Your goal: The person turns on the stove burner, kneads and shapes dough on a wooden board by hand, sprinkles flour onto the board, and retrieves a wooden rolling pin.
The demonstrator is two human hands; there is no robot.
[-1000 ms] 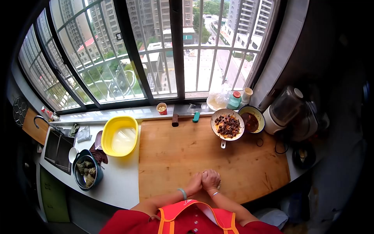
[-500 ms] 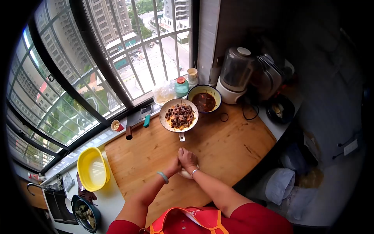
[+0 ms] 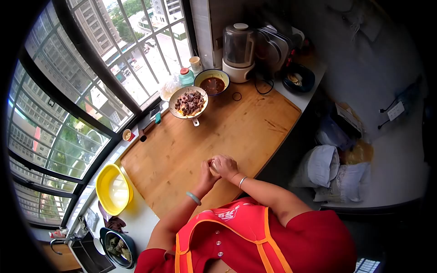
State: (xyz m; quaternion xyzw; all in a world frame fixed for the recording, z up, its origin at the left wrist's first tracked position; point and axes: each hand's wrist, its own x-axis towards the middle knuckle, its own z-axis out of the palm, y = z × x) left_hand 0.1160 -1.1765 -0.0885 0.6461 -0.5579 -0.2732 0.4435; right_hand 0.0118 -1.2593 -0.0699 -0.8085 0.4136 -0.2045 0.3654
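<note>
My left hand (image 3: 207, 175) and my right hand (image 3: 225, 166) are together above the near part of the wooden board (image 3: 182, 150). Between them is a small pale piece (image 3: 214, 166) that looks like dough, mostly covered by the fingers. Both hands are closed around it. Beyond them on the board stands a white pan (image 3: 190, 103) of dark chopped food, its short handle toward me. Beside the pan is a bowl (image 3: 212, 84) of brown sauce.
A yellow basin (image 3: 112, 189) stands left of the board, near a dark pot (image 3: 117, 248) of wrapped bundles and a sink (image 3: 89, 255). A cleaver with a brown handle (image 3: 142, 135) and a green-handled tool (image 3: 158, 118) lie by the window. A blender (image 3: 238, 52) is at the back.
The view has swung to the right. My hands have come up off the board, and the pale piece that showed under them now sits between my fingers.
</note>
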